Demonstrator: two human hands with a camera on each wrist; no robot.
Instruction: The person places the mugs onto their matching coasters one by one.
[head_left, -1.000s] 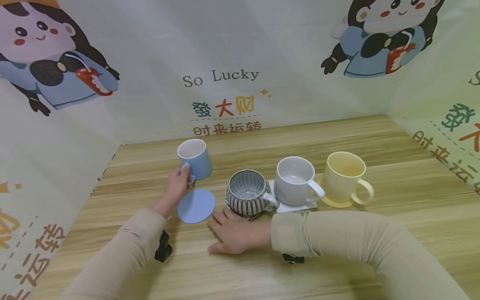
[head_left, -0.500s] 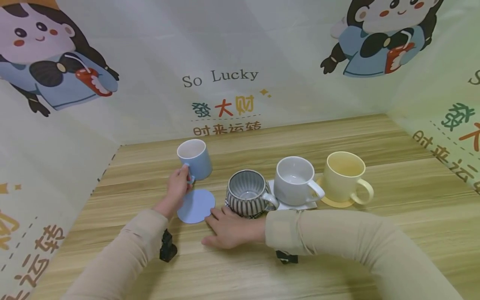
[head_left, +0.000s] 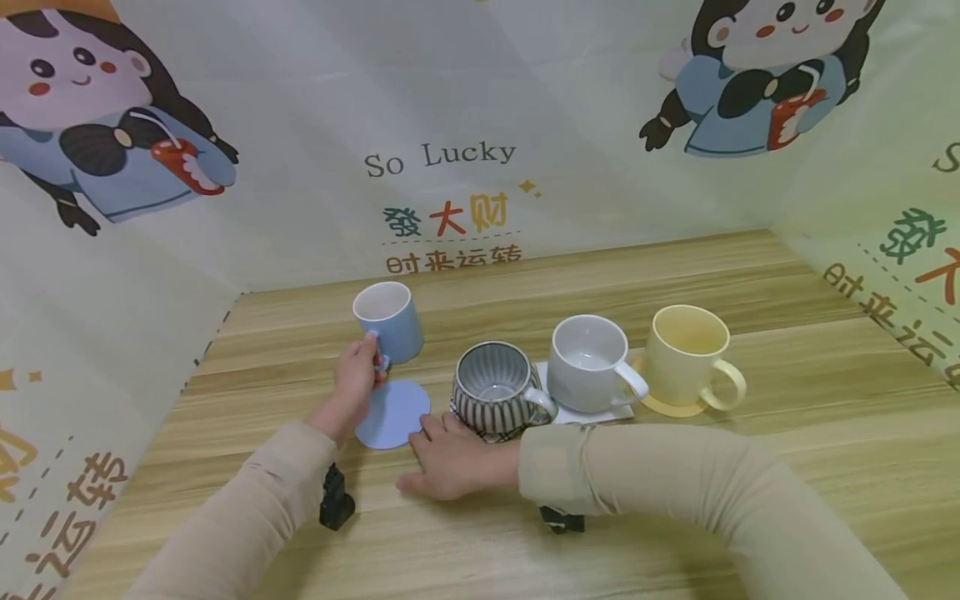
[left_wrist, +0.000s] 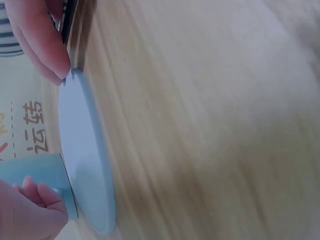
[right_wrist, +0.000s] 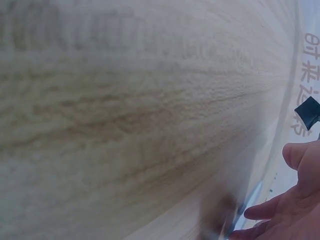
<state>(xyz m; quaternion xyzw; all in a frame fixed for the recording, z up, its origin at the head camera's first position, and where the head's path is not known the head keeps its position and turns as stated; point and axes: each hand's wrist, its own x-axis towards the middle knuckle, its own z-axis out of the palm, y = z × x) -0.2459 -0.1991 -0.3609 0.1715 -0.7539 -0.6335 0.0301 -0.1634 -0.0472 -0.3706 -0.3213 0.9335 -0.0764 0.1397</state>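
Note:
My left hand [head_left: 352,379] grips the handle of a light blue mug [head_left: 402,332], which stands upright behind a round blue coaster [head_left: 393,418]. My right hand [head_left: 453,461] lies palm down, fingers extended, its fingertips at the coaster's right edge. From the left wrist view, those fingertips touch the rim of the coaster [left_wrist: 82,150], and the blue mug [left_wrist: 37,170] shows just beyond it. Right behind my right hand sits a grey striped mug [head_left: 487,410] on a dark checked coaster, mostly hidden. In the right wrist view my right hand [right_wrist: 295,205] appears at the lower right corner.
To the right, a white mug [head_left: 585,387] stands on a white square coaster [head_left: 573,416]. Beside it a yellow mug [head_left: 681,375] stands on a yellow coaster [head_left: 667,406]. A printed cloth wall [head_left: 315,200] bounds the wooden table [head_left: 450,554] at the back and sides.
My right hand has slid a little to the left, its fingertips now at the blue coaster's edge. My left hand keeps its grip on the mug's handle, and the mugs stay in place.

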